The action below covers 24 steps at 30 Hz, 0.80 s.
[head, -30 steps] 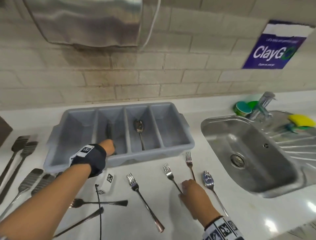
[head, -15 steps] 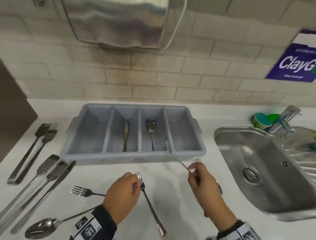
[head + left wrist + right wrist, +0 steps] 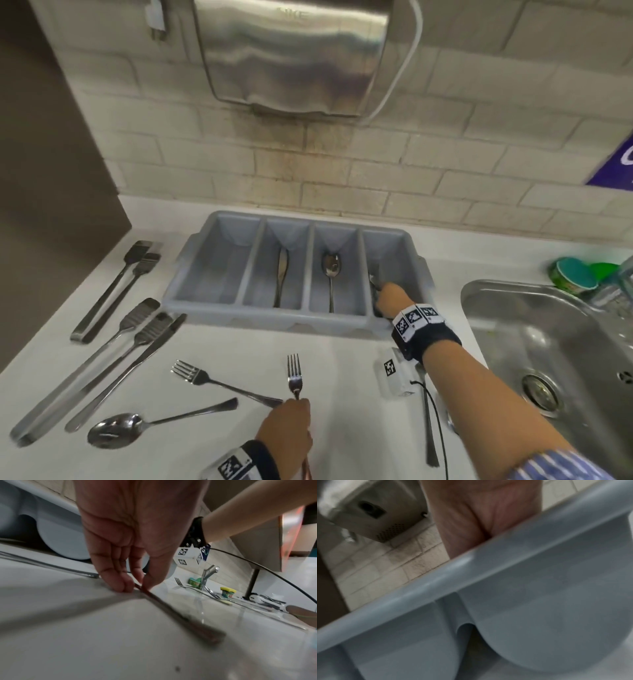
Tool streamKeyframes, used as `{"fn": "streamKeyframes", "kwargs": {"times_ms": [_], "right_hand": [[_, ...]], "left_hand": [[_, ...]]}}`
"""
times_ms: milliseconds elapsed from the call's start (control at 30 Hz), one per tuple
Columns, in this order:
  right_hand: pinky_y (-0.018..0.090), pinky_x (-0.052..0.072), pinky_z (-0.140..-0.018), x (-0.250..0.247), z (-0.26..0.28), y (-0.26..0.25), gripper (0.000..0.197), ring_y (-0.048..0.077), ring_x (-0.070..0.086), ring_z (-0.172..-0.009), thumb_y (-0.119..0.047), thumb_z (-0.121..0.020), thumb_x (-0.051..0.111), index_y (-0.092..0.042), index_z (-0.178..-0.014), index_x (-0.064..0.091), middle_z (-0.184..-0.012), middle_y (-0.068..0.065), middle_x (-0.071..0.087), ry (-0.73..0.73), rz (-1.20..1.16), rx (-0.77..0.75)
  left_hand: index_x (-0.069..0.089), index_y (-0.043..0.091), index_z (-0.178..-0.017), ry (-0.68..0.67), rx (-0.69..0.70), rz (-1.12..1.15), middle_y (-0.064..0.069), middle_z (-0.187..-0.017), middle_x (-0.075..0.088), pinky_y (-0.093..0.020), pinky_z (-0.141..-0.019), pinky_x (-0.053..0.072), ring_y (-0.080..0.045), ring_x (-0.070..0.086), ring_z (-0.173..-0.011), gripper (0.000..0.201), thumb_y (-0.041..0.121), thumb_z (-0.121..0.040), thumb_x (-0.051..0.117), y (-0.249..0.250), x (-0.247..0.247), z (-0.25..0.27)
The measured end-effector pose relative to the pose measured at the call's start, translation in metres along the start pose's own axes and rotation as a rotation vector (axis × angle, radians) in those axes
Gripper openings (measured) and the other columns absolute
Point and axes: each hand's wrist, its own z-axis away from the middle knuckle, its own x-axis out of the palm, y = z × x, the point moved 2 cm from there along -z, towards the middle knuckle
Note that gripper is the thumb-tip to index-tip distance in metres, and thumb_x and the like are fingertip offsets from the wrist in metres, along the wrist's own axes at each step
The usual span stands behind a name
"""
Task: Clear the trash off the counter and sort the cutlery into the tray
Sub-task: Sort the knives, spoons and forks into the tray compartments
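Left hand (image 3: 286,434): fingers curled, thumb and fingertips (image 3: 120,584) pinching the handle of a fork (image 3: 294,378). The fork points away from the hand toward the tray (image 3: 219,219), prongs forward. In the left wrist view the handle end lies on the counter (image 3: 239,346) and the pinch sits just at the counter surface.

Right hand (image 3: 390,298): reached over the near wall of the tray and down into its rightmost compartment. A dark metal piece (image 3: 374,279) shows just ahead of the hand, inside that compartment. Fingers are hidden by the back of the hand in the head view and by the tray wall in the right wrist view, which shows only the palm (image 3: 481,513). Cannot tell whether this hand is gripping or has let go.

Tray contents, left of the right hand: a spoon (image 3: 330,277) in the next compartment, a knife (image 3: 281,274) in the one beyond; the far-left compartment shows nothing.

Loose on the counter, left of the left hand: a second fork (image 3: 219,380) whose handle end reaches the left hand's knuckles, a large spoon (image 3: 137,428), a table knife (image 3: 126,370), and two pairs of tongs (image 3: 113,291) farther left. Another piece of cutlery (image 3: 430,425) lies under the right forearm.

A sink (image 3: 548,342) sits to the right of the right arm.
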Motion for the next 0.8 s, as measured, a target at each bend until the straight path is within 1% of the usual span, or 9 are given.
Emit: {"fn": "streamKeyframes", "kwargs": {"times_ms": [167,300,333,433,500,600,666,733,800], "right_hand": [[0.030,0.047,-0.075,-0.024,0.080,0.004,0.027,0.035,0.061,-0.091,0.001,-0.086,0.050,-0.004,-0.110,0.061,-0.102,0.018,0.064,0.440,-0.360,-0.165],[0.019,0.034,-0.060,0.007,0.159,0.037,0.008,0.013,0.050,-0.067,-0.013,-0.087,0.055,-0.015,-0.095,0.059,-0.083,-0.004,0.056,0.412,-0.311,-0.108],[0.021,0.034,-0.063,0.018,0.172,0.046,0.010,0.015,0.052,-0.069,-0.016,-0.088,0.055,-0.016,-0.098,0.059,-0.085,-0.005,0.057,0.358,-0.261,-0.060],[0.030,0.043,-0.073,0.049,0.185,0.073,0.017,0.025,0.061,-0.088,-0.016,-0.084,0.059,-0.012,-0.101,0.060,-0.099,0.004,0.063,0.242,-0.079,0.015],[0.030,0.046,-0.080,0.068,0.188,0.085,0.019,0.024,0.058,-0.099,-0.016,-0.083,0.058,-0.011,-0.101,0.058,-0.106,0.006,0.059,0.171,-0.013,0.061],[0.027,0.047,-0.069,0.077,0.191,0.091,0.017,0.026,0.061,-0.088,-0.011,-0.077,0.065,-0.008,-0.092,0.059,-0.096,0.009,0.059,0.183,0.008,0.096],[0.026,0.043,-0.068,0.077,0.192,0.091,0.018,0.030,0.059,-0.085,-0.004,-0.076,0.063,-0.004,-0.093,0.058,-0.093,0.014,0.057,0.163,0.044,0.126],[0.015,0.046,-0.050,0.079,0.188,0.093,0.036,0.020,0.062,-0.059,-0.004,-0.041,0.083,-0.009,-0.071,0.063,-0.069,0.007,0.061,0.107,0.045,0.170],[0.009,0.039,-0.033,0.090,0.178,0.103,0.049,0.008,0.055,-0.037,-0.004,-0.009,0.082,-0.016,-0.052,0.060,-0.049,-0.002,0.057,0.053,0.040,0.184]], "left_hand": [[0.047,0.019,-0.118,0.113,0.023,0.192,0.002,-0.088,0.051,-0.023,-0.083,0.044,-0.013,0.056,-0.084,0.038,0.013,-0.081,0.049,-0.019,-0.014,0.011],[0.056,0.064,-0.077,0.081,0.235,0.306,0.022,-0.077,0.057,-0.002,-0.068,0.039,0.009,0.052,-0.061,0.029,0.038,-0.069,0.046,-0.008,-0.055,0.035],[0.054,0.062,-0.083,0.120,0.272,0.364,0.029,-0.083,0.057,0.000,-0.064,0.038,0.010,0.054,-0.063,0.026,0.039,-0.072,0.048,0.002,-0.071,0.039],[0.059,0.038,-0.107,0.334,0.385,0.533,0.017,-0.085,0.059,-0.003,-0.057,0.040,0.002,0.052,-0.055,0.030,0.015,-0.087,0.057,0.037,-0.116,0.023],[0.051,0.022,-0.121,0.417,0.401,0.500,0.008,-0.104,0.056,-0.005,-0.073,0.038,0.006,0.053,-0.075,0.035,0.006,-0.090,0.050,0.068,-0.138,-0.009],[0.040,0.002,-0.133,0.376,0.357,0.382,-0.017,-0.126,0.049,-0.021,-0.098,0.030,-0.024,0.048,-0.117,0.042,-0.003,-0.091,0.039,0.112,-0.147,-0.077],[0.038,-0.004,-0.132,0.295,0.272,0.329,-0.028,-0.133,0.045,-0.034,-0.105,0.032,-0.037,0.043,-0.124,0.044,-0.007,-0.088,0.037,0.139,-0.142,-0.119],[0.041,-0.006,-0.128,0.242,0.191,0.230,-0.031,-0.131,0.048,-0.040,-0.102,0.037,-0.041,0.046,-0.121,0.040,-0.007,-0.088,0.038,0.158,-0.131,-0.147],[0.044,-0.009,-0.125,0.164,0.125,0.093,-0.029,-0.129,0.052,-0.040,-0.100,0.040,-0.041,0.048,-0.120,0.036,-0.003,-0.089,0.041,0.166,-0.117,-0.162]]}}
